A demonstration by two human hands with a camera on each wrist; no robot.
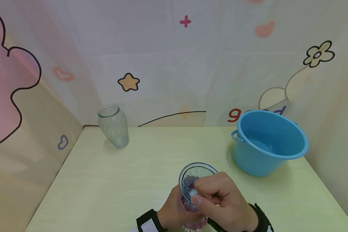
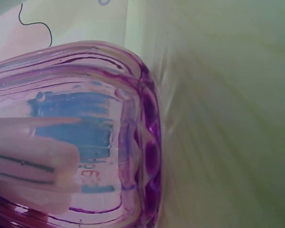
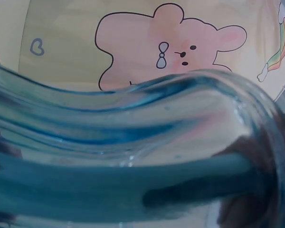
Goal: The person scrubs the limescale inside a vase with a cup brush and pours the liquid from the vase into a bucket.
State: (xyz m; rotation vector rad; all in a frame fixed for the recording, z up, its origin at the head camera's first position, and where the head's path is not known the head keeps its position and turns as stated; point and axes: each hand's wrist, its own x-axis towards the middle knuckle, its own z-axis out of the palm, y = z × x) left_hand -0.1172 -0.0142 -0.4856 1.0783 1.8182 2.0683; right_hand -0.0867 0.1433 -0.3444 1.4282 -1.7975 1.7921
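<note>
Near the front edge of the table, my left hand (image 1: 173,206) grips a ribbed glass vase (image 1: 188,203), tinted blue near its mouth and purple at its base. My right hand (image 1: 224,201) is at the mouth, its thumb and curled fingers pinching a pale rounded handle end (image 1: 192,192). The rest of that handle is hidden in the head view. Through the purple glass (image 2: 149,142) in the left wrist view shows a blurred pinkish rounded shape (image 2: 47,166) with dark stripes. A teal band (image 3: 85,190) lies behind the bluish glass in the right wrist view; its kind is unclear.
A clear ribbed glass vase (image 1: 116,129) stands at the back left of the pale table (image 1: 104,187). On the right is a blue bucket (image 1: 255,161) with a side handle. Printed cloth (image 1: 162,64) hangs behind the table and along its sides.
</note>
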